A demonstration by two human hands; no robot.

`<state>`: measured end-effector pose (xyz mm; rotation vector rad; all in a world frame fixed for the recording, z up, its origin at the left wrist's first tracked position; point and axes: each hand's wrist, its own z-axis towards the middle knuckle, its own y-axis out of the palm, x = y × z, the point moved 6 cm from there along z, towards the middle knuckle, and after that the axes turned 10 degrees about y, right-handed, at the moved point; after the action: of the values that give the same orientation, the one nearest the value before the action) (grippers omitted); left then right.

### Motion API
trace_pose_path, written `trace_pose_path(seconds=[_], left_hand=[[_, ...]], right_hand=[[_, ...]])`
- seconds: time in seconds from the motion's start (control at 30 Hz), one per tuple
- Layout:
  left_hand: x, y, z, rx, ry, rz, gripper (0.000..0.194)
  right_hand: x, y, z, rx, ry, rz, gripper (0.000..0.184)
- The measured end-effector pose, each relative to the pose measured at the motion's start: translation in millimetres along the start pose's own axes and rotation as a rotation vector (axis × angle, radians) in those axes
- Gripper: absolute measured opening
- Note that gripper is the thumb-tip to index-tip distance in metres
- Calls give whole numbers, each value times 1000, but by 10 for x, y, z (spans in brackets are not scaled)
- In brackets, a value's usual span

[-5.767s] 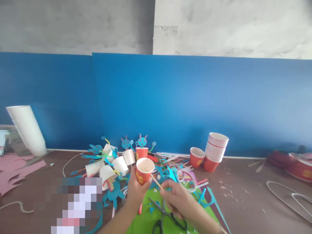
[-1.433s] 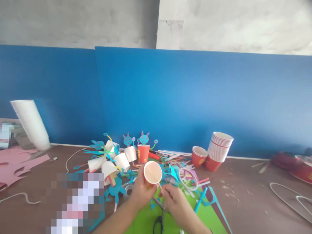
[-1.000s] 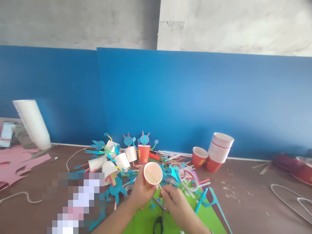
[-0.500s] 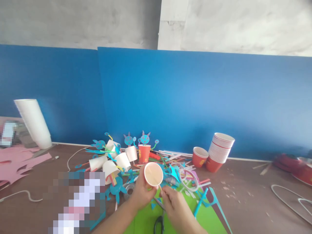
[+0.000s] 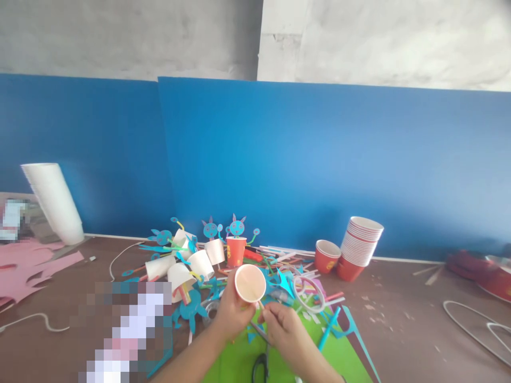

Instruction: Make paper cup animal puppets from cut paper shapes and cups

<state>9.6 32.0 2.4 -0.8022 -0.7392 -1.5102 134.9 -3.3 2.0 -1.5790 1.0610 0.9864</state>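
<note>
A paper cup point(image 5: 250, 284) is in my left hand point(image 5: 233, 315), its open mouth tilted toward me and its inside bare. The fingers wrap round its side. My right hand point(image 5: 281, 325) is closed in a pinch just below the cup's rim, on a thin tan stick point(image 5: 261, 305) whose tip reaches up to the cup. Most of the stick is hidden by the fingers. Beneath my hands lie a green sheet point(image 5: 235, 361) and scissors with black handles point(image 5: 260, 367). A blue paper cutout point(image 5: 193, 305) and a tape roll point(image 5: 211, 313) lie left of my left hand.
Behind my hands stand a red cup with a blue paper creature point(image 5: 236, 251) and several white cups point(image 5: 199, 265). Straws and paper scraps surround them. A white ring point(image 5: 308, 294), a red cup point(image 5: 327, 256) and stacked cups point(image 5: 361, 242) are rightward; a white cup stack point(image 5: 54, 202) leans left.
The cup and my left hand have shifted very slightly left. My right hand stays close below the rim, with its fingers a little differently placed.
</note>
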Motion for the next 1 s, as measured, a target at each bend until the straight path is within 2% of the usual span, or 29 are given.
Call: trace_pose_path(seconds=[0.07, 0.2, 0.33, 0.43, 0.5, 0.57, 0.63, 0.7, 0.73, 0.77, 0.83, 0.9, 1.0], left_hand=[[-19, -9, 26, 22, 6, -16, 56], [-54, -129, 97, 166, 17, 43, 51], [-92, -252, 141, 244, 24, 123, 51], [-139, -360, 141, 329, -1, 144, 48], [-150, -390, 137, 351, -9, 146, 47], [-138, -353, 133, 317, -3, 121, 50], [-113, -283, 121, 266, 3, 93, 55], [-89, -219, 102, 220, -4, 79, 58], [-81, -196, 92, 200, -14, 77, 59], [-74, -179, 84, 180, -24, 75, 59], [-57, -163, 73, 150, -37, 66, 59], [-44, -152, 66, 115, -39, 49, 60], [-60, -127, 56, 58, -33, 35, 59]], right_hand=[[-118, -93, -50, 101, -99, -240, 31], [-266, -296, -158, 73, -101, -561, 28], [-337, -514, -246, -76, -41, -612, 30], [-314, -701, -208, -80, -15, -657, 31], [-280, -815, -118, -15, -32, -714, 30], [-266, -895, -17, 105, -82, -804, 27], [-219, -932, 55, 224, -34, -934, 22], [-196, -873, 48, 275, -3, -1039, 24], [-196, -796, 14, 255, -16, -1064, 27], [-196, -695, -36, 213, -39, -1073, 30], [-178, -427, -160, 47, -90, -1039, 40], [-117, -195, -256, -62, -56, -1079, 54], [-67, 22, -282, -62, -57, -1151, 63]])
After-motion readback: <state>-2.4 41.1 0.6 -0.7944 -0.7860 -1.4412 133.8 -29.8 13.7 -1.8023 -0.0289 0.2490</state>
